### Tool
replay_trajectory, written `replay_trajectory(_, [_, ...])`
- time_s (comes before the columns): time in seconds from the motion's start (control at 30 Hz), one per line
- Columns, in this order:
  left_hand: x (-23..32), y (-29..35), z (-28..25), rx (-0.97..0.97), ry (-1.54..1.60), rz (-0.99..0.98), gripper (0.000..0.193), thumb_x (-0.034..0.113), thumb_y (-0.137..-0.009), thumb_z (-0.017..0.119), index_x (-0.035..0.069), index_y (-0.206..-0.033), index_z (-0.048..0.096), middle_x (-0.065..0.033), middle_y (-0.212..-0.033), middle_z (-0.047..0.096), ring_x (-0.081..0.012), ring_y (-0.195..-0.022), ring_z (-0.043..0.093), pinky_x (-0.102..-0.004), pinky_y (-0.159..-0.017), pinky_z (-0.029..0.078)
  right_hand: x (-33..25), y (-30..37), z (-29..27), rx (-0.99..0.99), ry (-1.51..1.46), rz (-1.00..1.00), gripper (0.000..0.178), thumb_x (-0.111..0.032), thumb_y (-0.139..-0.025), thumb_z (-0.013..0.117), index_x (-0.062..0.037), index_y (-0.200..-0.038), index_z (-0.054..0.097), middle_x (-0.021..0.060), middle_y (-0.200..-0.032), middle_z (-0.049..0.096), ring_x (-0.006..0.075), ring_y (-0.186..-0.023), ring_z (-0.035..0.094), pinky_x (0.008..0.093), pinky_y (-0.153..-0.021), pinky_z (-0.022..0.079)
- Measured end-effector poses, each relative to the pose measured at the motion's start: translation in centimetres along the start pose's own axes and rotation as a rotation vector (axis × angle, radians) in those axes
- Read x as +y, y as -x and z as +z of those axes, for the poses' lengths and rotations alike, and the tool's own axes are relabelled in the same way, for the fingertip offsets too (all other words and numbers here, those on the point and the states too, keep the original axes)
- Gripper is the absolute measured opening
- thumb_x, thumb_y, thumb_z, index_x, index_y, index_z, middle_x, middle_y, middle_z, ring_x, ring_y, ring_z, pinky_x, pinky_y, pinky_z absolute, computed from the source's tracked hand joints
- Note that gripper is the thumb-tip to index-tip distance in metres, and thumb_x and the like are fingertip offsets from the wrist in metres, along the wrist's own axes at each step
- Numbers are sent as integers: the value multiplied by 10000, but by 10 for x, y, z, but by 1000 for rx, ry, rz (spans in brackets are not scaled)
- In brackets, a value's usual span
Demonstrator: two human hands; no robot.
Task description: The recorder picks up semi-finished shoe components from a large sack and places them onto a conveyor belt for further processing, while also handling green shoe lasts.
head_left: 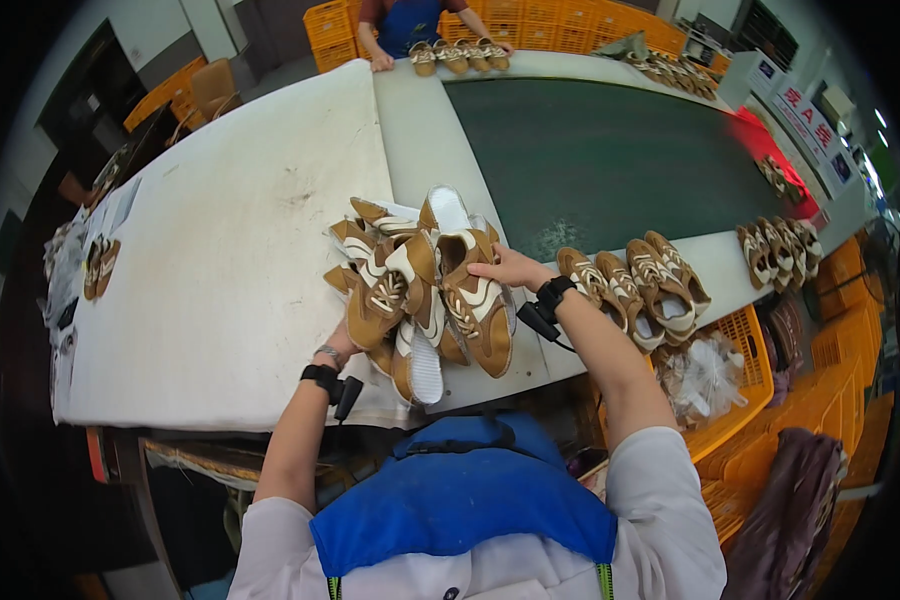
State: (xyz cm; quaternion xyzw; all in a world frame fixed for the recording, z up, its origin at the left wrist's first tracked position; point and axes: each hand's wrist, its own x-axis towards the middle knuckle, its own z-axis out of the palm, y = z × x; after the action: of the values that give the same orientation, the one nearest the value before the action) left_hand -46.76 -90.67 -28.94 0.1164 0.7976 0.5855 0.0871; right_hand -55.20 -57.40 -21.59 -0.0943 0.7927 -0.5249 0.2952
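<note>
A jumbled heap of brown-and-white lace-up sneakers (385,290) is gathered between my two hands near the front edge of the table. My right hand (515,268) is closed on the opening of the rightmost sneaker (482,325), its thumb on the near side and the other fingers mostly out of sight. At the heap's lower left, my left hand (342,338) presses round the sneakers, its fingertips hidden behind them. The shoes lie at mixed angles, and some show white textured soles (426,370). Whether the whole heap rests on the table cannot be seen.
A white-covered table (210,270) adjoins a dark green belt (610,150). Sneakers stand in rows right of me (635,285) and farther right (778,252). Orange crates (760,365) sit below. Across the table, a person (410,28) stands by more sneakers (460,57).
</note>
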Motion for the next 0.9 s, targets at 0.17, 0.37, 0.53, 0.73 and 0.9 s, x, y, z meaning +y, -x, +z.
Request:
replay_trajectory(0.17, [-4, 53, -14, 490, 686, -570, 703, 321, -847, 536, 115, -1401, 156, -68, -1269, 449, -205, -1099, 470, -457, -891, 370, -33, 4, -27, 138, 403, -351, 904, -503, -679, 679, -95, -1366, 257, 239, -1274, 414, 362, -1198, 400, 378, -991, 336])
replay_trajectory(0.37, [74, 73, 48, 1307, -133, -182, 431, 95, -815, 563, -6, -1217, 447, -115, -1161, 521, -229, -1098, 471, -334, -934, 369, -40, -20, -14, -40, 944, -587, 273, -164, -700, 580, -69, -950, 632, 173, -906, 609, 342, -867, 578, 421, -760, 479])
replay_trajectory(0.53, [189, 50, 142, 734, -425, -27, 529, 95, -750, 635, 3, -1229, 430, -186, -1235, 462, -285, -1134, 453, -336, -956, 354, -40, -4, -69, 58, 851, -552, 361, -65, -685, 510, -84, -1034, 598, 177, -934, 616, 335, -902, 578, 415, -790, 463])
replay_trajectory(0.73, [212, -3, 185, 425, -449, 147, 639, 159, -672, 735, 21, -1219, 435, -175, -1247, 446, -284, -1153, 453, -353, -963, 374, -38, 37, -151, 1, 538, -151, 392, -153, -745, 517, -101, -1133, 536, 142, -954, 611, 262, -840, 602, 372, -717, 489])
replay_trajectory(0.9, [195, -38, 141, 500, 348, -202, 357, 236, -809, 629, -12, -1053, 546, -60, -917, 597, -87, -745, 576, -201, -566, 470, -30, 103, -188, -320, -14, -14, 440, -444, -881, 465, -135, -1193, 458, -23, -862, 551, 46, -670, 508, 194, -551, 473])
